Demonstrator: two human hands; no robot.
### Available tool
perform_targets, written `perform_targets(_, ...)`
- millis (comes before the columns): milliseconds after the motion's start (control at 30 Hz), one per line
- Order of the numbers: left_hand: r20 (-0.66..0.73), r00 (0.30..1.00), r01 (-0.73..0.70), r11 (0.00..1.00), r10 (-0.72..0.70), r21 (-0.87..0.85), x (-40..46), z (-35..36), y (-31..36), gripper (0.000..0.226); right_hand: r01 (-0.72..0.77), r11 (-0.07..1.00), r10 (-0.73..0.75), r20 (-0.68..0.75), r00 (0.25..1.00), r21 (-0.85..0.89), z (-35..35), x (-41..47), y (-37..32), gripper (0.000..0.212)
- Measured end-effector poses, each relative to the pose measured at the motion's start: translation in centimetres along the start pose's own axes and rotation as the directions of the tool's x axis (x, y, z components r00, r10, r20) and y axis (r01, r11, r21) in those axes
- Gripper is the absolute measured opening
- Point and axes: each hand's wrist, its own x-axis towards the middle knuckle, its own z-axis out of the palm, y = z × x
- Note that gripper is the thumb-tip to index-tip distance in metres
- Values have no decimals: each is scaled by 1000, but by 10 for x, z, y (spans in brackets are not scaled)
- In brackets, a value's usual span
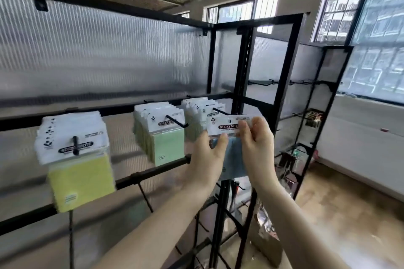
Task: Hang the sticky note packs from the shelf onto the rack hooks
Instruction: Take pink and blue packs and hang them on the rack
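Fingers (218, 140) of the left hand (207, 155) pinch the lower left edge of the white header card of a blue sticky note pack (232, 137), thumb in front and the other fingers behind, while the right hand (256, 137) pinches the card's right end the same way, so the pack is held between both hands in the air, upright, its header card on top and the blue pad hanging below between the palms. Its long axis, as held, runs left to right across the header, with the printed face toward the camera. What the coming move turns on is the line between the hang hole near the top middle of that card and the tip of the third hook (220, 111), the rightmost loaded peg on the rack's upper rail (122, 107). That hook tip sits just above and slightly left of the card, pointing out toward the person, and already carries a row of packs (196, 109) behind it. The hole appears a little below and to the right of the tip, so I judge the pack must rise and shift left before being pushed back along the peg. Both hands are about equally near; the left lies closer to the hook side. Further left, the green packs (164, 139) and yellow packs (76, 159) hang on their own hooks, well apart from the hands
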Motion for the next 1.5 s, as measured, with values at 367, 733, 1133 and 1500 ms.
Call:
perform_targets(367, -203, 979, -2, 984, 38, 177, 70, 42, -7, 54, -74, 997, 74, 69, 995, 3, 3, 61, 56, 32)
perform_targets(733, -336, 910, -126, 935, 242, 332, 71, 43, -30, 19, -153, 983, 137, 142, 980, 105, 16, 67, 88, 12)
perform_targets(1133, -495, 849, 47, 907, 184, 418, 76, 35, -57, 39, -331, 944, 320, 250, 914, 0, 41, 70, 120, 29)
perform_targets(1500, -271, 917, 382, 845, -294, 374, 40, 16, -84, 25, -445, 884, 466, 196, 863, -146, 42, 25, 140, 18)
